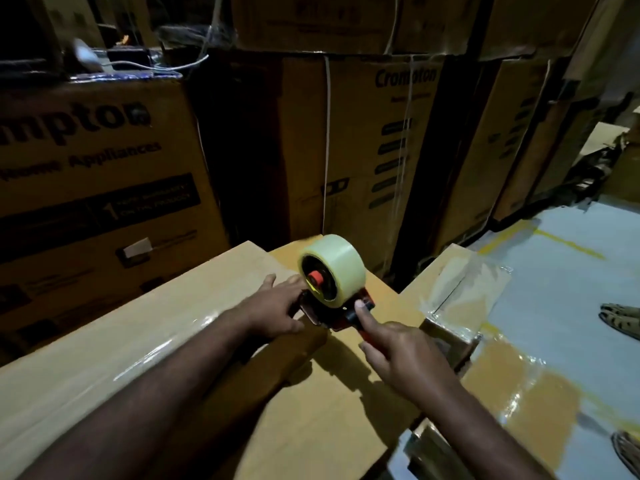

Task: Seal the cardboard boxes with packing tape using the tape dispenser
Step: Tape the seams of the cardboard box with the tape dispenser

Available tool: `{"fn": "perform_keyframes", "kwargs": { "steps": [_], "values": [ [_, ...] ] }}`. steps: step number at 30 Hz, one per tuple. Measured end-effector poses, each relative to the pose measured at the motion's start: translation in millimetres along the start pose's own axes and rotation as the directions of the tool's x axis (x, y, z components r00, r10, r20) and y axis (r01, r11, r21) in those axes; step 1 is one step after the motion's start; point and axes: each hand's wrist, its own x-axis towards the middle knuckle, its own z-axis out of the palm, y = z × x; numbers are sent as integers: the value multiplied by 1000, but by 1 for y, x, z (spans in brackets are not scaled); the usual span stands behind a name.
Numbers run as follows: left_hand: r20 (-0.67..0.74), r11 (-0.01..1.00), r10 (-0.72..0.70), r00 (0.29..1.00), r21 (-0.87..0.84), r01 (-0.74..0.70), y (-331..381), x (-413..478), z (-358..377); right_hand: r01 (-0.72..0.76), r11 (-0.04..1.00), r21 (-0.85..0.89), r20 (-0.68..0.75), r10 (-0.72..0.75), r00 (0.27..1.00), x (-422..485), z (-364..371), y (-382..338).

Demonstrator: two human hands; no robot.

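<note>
Stacked cartons (346,150) are looming behind the cardboard box (311,410). On its top, the right hand (398,351) is curling its fingers round the handle of the tape dispenser (332,289), probably light and rigid. The left hand (277,306) is pressing flat alongside.

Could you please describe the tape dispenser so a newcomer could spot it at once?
Before the wall of printed cartons lies a plain cardboard box. At its far end, between the left hand and the right hand gripping its handle, stands the tape dispenser. It alone is red, carrying a pale tape roll.
</note>
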Motion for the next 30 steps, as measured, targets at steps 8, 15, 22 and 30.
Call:
{"fn": "perform_keyframes", "kwargs": {
  "steps": [8,15,22,30],
  "values": [
    [67,1000,-7,998,7,7,7,-5,2,91,996,2,-65,-90,994,-18,25,22],
    [145,988,-15,989,156,-8,23,-6,4,140,990,10,-95,-139,986,-39,28,27],
    [167,937,-30,985,348,-30,31,-6,9,141,990,16,-88,-139,986,-57,27,29],
    [138,934,-59,989,356,6,41,-9,17,115,993,41,-122,-109,987,-70,30,29]
  ]
}}
